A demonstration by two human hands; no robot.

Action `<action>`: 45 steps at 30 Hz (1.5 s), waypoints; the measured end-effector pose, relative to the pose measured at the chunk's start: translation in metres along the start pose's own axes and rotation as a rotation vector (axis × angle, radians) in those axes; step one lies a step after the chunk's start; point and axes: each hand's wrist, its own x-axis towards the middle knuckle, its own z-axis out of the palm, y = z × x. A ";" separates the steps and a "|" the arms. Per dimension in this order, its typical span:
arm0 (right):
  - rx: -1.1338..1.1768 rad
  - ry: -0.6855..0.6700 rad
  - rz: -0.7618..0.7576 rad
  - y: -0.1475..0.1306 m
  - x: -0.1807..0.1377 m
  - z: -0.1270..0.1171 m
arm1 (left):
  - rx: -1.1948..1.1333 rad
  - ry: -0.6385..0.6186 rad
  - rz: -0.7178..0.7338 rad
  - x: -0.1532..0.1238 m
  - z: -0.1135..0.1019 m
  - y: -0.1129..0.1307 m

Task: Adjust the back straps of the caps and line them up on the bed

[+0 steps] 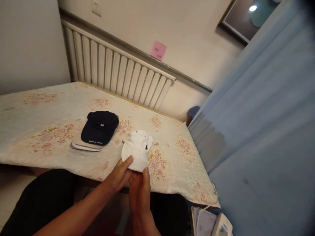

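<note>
White cap (137, 144): to the right of the dark cap (100, 127) and a bit nearer the person, brim toward the person; can't tell if the crown touches the surface (177, 170).
Left hand (119, 175): fingers grasping the brim, thumb on top, on the side nearer the dark cap.
Right hand (139, 186): fingers grasping the brim too, thumb at the side farther from the dark cap; grip underneath hidden.
Brim risk: could crease if the thumbs press unevenly.
Crown risk: looks soft, could cave in if pushed down.
Pale brims (85, 147): under the dark cap, sticking out; a sideways bump could skew that stack.
</note>
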 end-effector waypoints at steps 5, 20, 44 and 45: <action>0.163 -0.027 0.062 -0.004 0.004 -0.007 | -0.003 0.062 -0.013 0.007 -0.003 0.006; 0.161 0.078 0.088 -0.005 0.005 -0.021 | -0.152 0.107 -0.051 0.013 -0.003 0.017; 0.160 0.185 0.147 0.002 0.002 -0.036 | -0.140 0.258 -0.093 0.017 -0.013 0.023; 0.156 0.183 0.147 0.002 0.002 -0.037 | -0.151 0.255 -0.096 0.017 -0.013 0.023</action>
